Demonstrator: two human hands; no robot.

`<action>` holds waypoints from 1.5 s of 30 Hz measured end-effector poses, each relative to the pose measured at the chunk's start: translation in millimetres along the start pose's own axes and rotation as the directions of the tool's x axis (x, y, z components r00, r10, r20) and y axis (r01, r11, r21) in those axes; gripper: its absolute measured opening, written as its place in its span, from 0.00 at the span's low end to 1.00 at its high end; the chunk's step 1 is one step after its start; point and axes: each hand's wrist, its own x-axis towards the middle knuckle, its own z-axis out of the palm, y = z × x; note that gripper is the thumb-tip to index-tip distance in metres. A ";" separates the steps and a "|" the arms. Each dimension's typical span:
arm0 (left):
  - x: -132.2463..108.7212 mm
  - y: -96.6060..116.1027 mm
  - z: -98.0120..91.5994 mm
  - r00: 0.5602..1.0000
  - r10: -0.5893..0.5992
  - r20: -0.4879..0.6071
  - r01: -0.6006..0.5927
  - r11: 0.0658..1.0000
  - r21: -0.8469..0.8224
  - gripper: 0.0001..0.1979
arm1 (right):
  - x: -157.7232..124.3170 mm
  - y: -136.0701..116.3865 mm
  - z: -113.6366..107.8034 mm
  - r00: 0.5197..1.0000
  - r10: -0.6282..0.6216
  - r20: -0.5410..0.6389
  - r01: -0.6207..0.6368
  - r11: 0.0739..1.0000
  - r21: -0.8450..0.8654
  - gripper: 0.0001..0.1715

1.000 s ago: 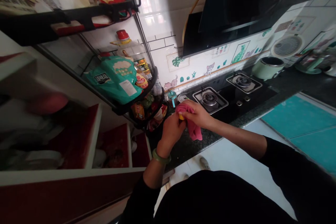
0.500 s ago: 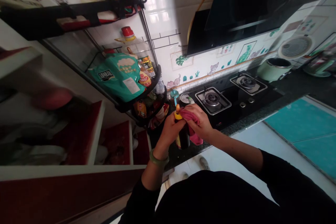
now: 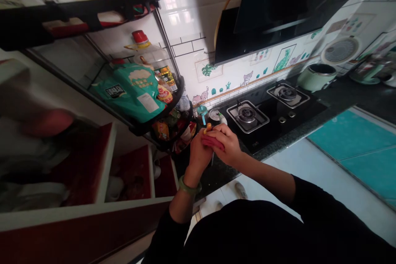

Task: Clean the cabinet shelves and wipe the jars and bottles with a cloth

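A bottle (image 3: 209, 126) with a yellow neck and orange top is between my hands, above the dark counter. Its dark body is now hidden behind them. My left hand (image 3: 199, 152), with a green bangle at the wrist, is closed around the bottle from the left. From the other side my right hand (image 3: 228, 143) presses a bunched pink cloth (image 3: 213, 143) against the bottle near its neck. Just beyond stand a small jar with a light blue top (image 3: 202, 110) and a round silver lid (image 3: 214, 114).
To the right lies a black gas hob (image 3: 274, 111) with two burners, with a pale green pot (image 3: 317, 77) past it. A black tiered rack (image 3: 177, 90) with bags and an oil jug stands close on the left. The range hood (image 3: 278, 8) overhangs the hob.
My right hand has brought the cloth across the near side of the bottle, where it hung down beside it before. The bottle's body has gone out of sight behind my hands.
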 end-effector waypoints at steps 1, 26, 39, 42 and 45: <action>-1.8 2.5 -0.6 1.000 -0.010 0.002 0.010 1.000 -0.008 0.02 | -1.5 2.2 -0.8 0.999 0.022 -0.025 -0.022 0.999 0.025 0.16; -7.1 16.5 -25.3 0.906 -0.063 0.419 0.262 0.860 -0.438 0.26 | 42.5 -13.6 -47.4 0.904 0.281 0.322 -0.415 0.758 0.504 0.23; -7.7 1.4 11.5 0.976 -0.211 0.050 0.216 0.926 -0.311 0.20 | 0.2 -3.4 14.8 0.843 0.522 -0.128 -0.432 0.801 0.415 0.30; -4.0 0.1 7.2 0.980 -0.196 -0.042 0.178 0.948 -0.265 0.17 | -18.6 -1.4 21.8 0.903 0.418 -0.097 -0.370 0.873 0.316 0.29; -5.3 -4.1 3.1 0.982 -0.186 -0.043 0.169 0.951 -0.257 0.16 | -32.6 2.9 21.8 0.928 0.368 -0.067 -0.336 0.899 0.280 0.28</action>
